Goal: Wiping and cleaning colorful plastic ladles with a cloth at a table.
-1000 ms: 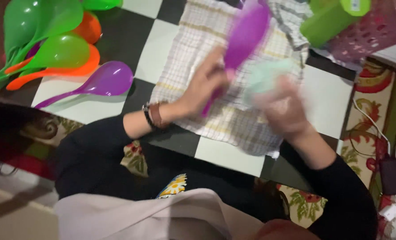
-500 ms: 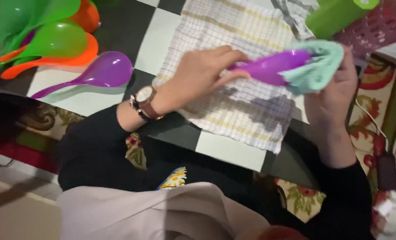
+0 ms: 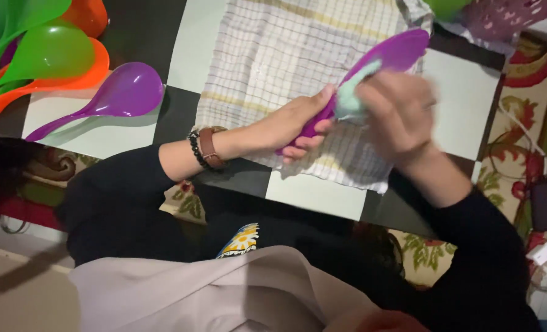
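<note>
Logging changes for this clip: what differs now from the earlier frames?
The right hand slid the mint cloth from the purple spoon's bowl down toward its handle. The left hand still grips the handle. The checked towel and the spare purple spoon stayed put.

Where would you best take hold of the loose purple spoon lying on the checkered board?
Grip the purple spoon by its thin handle, coming from the lower left: the handle tapers out that way, free of the green and orange spoons stacked above its bowl.
</note>
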